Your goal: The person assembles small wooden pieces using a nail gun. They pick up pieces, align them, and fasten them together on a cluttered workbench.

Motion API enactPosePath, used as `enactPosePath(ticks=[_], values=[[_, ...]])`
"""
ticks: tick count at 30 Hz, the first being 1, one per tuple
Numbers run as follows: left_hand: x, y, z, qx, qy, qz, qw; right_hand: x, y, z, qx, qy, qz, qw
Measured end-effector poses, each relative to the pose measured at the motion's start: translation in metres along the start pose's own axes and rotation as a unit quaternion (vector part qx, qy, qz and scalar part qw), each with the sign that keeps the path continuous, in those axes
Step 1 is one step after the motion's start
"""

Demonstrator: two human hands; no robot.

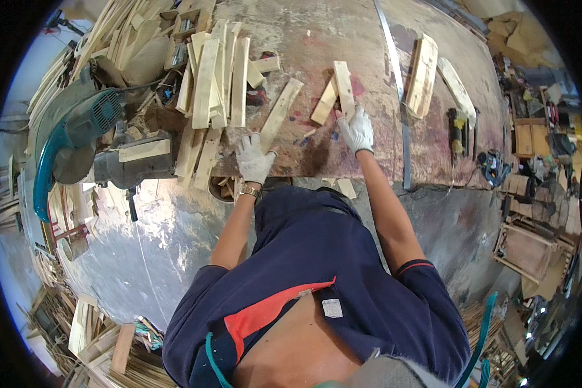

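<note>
Both my hands wear white knit gloves. My left hand (254, 159) is at the bench's near edge, its thumb and forefinger on either side of the near end of a slanting wooden strip (282, 114). Farther right, my right hand (357, 132) grips the near end of a short pale wooden piece (343, 85) between thumb and fingers. That piece lies partly over another short wooden block (325, 103), which slants down to the left.
A stack of wooden strips (205, 84) lies left, beside a teal-handled circular-blade saw (77, 136). A long metal straightedge (406, 139) crosses the bench (317, 42) at right. Beyond it are two stacked boards (423, 77), a narrower strip (457, 90) and a yellow-black tool (458, 132).
</note>
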State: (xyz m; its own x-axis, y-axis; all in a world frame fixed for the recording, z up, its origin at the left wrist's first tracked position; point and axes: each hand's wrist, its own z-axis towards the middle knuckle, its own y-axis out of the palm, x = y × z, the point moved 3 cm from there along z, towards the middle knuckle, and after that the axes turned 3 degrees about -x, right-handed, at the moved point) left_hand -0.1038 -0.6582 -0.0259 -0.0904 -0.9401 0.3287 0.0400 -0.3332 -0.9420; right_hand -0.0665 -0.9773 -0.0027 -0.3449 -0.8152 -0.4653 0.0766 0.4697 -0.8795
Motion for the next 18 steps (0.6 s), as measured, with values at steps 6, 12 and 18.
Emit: enactPosePath(ticks=[6,12,18], values=[[-0.006,0.01,0.008,-0.078,-0.039,0.0,0.996,-0.055,0.034,0.048,-0.022,0.035,-0.135,0.99],[-0.009,0.006,0.001,-0.092,-0.036,-0.051,0.994,-0.063,0.035,0.056,-0.081,0.044,-0.117,0.989],[0.019,-0.004,-0.01,-0.124,-0.158,-0.3,0.933,-0.036,-0.002,0.126,-0.088,0.042,-0.14,0.985]])
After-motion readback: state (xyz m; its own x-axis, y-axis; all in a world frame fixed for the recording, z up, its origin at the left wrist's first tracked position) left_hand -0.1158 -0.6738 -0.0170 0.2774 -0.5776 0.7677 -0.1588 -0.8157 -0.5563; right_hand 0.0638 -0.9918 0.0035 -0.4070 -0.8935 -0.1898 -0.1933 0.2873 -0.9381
